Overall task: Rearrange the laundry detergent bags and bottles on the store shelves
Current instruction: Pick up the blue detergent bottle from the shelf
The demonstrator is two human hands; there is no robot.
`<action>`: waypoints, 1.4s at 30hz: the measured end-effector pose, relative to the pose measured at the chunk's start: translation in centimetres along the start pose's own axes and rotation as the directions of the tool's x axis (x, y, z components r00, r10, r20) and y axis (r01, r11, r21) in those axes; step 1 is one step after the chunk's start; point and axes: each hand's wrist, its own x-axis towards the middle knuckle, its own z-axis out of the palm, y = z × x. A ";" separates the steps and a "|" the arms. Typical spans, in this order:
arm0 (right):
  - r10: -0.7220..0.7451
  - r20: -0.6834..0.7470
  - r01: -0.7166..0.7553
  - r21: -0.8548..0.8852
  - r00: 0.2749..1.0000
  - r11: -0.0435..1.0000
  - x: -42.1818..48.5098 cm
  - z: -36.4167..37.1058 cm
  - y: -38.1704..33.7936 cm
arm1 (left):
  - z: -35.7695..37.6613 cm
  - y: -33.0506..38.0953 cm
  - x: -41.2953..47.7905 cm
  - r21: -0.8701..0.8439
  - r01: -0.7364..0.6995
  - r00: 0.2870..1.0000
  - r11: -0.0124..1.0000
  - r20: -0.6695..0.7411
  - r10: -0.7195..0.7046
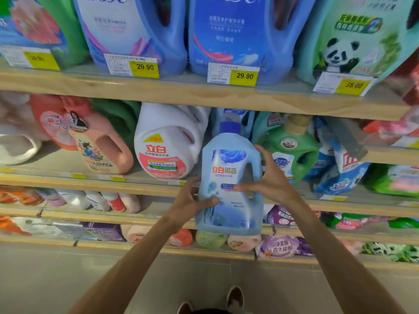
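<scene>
Gripping the pale blue bottle [230,177] upright between them, left hand [189,200] clasps its lower side, right hand [271,177] its handle side.

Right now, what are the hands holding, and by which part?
Both hands hold the light blue detergent bottle: left hand on its lower left side, right hand at the handle side.

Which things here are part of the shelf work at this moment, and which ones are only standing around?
In the job:
- light blue bottle
- left hand
- right hand
- gap on the second shelf

Only standing around:
- white bottle
- green bottle
- price tags
- shoes
</scene>
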 end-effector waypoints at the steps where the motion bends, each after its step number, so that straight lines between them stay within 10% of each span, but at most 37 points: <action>1: -0.012 -0.001 0.012 -0.011 1.000 1.000 0.9 -0.2 0.1 | 0.1 0.1 0.8 -0.002 0.005 1.000 1.000 -0.009 -0.005; 22: -0.187 -0.162 0.167 -0.128 0.969 0.978 10.1 -1.9 1.3 | -0.6 2.8 14.0 0.207 -0.259 0.966 0.943 0.047 0.255; 42: -0.278 -0.307 0.178 -0.315 0.910 0.932 8.0 2.7 6.8 | 0.6 -1.2 14.8 0.577 -0.173 0.964 0.798 -0.067 0.257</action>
